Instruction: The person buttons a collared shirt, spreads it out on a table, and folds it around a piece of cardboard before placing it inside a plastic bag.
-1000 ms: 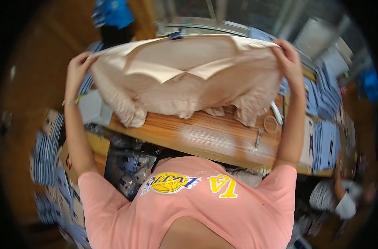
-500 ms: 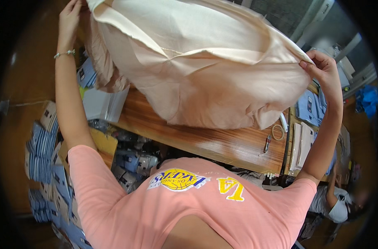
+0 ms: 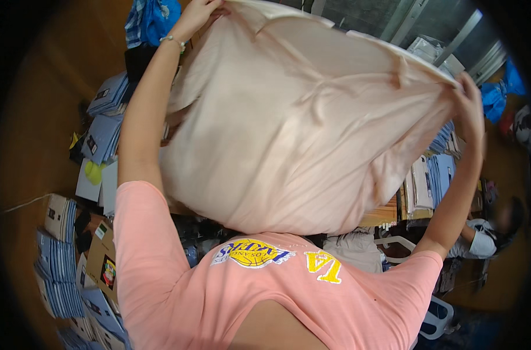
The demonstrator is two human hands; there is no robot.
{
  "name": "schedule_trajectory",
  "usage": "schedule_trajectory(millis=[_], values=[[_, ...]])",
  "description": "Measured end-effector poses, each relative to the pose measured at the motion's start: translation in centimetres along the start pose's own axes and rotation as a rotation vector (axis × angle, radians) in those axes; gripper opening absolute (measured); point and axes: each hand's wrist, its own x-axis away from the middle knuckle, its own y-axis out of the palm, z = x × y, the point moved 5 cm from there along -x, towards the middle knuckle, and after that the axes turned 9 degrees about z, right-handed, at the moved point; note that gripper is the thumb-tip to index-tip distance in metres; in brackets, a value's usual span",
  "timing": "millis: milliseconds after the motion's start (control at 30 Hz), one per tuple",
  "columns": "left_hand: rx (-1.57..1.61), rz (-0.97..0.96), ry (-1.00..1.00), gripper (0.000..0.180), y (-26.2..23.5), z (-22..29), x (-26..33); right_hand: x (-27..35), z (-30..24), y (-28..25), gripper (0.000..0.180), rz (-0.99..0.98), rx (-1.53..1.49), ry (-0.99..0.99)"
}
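A large cream cloth hangs spread between my raised arms, soft and creased, its kind not plain. At its upper left corner, my left hand is closed on the edge; the fingertips lie close to the picture's top rim. My right hand grips the upper right corner, somewhat blurred by motion. From the held top edge, the cloth falls toward my chest in loose folds. It covers most of the wooden table, of which a strip shows at the lower right.
Stacks of folded blue packs stand at the left, beside a brown cardboard box. Light and blue folded packs lie right of the cloth. Another person is at the far right, near a white plastic chair. Blue bags hang at the upper left.
My left hand has moved right, and my right hand slightly down. The cloth has swung down toward me and now hides the table top with the small tools. The view has shifted.
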Motion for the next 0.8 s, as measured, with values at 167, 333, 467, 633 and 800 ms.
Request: schedule_trajectory(millis=[167,333,467,633,800], values=[[0.078,-0.030,0.085,0.019,-1.3,1.2,-1.1,2.6,-9.9,-7.3,0.014,0.191,-0.088,-0.045],[0.226,-0.150,-0.188,0.028,-4.2,-8.8,2.9,11.0,-18.4,2.3,0.023,-0.283,-0.433,-0.016],[0.088,0.222,-0.398,0.035,-12.2,-22.9,7.7,21.9,-26.9,21.9,0.027,-1.014,-0.996,0.257],[-0.559,0.462,-0.092,0.053,-10.4,-24.8,20.3,27.1,-21.5,29.5,0.031,-0.711,-0.951,0.278],[-0.991,0.142,-0.526,0.056,0.1,-19.2,38.9,30.2,-1.2,32.8,0.030,-0.348,0.027,0.471]])
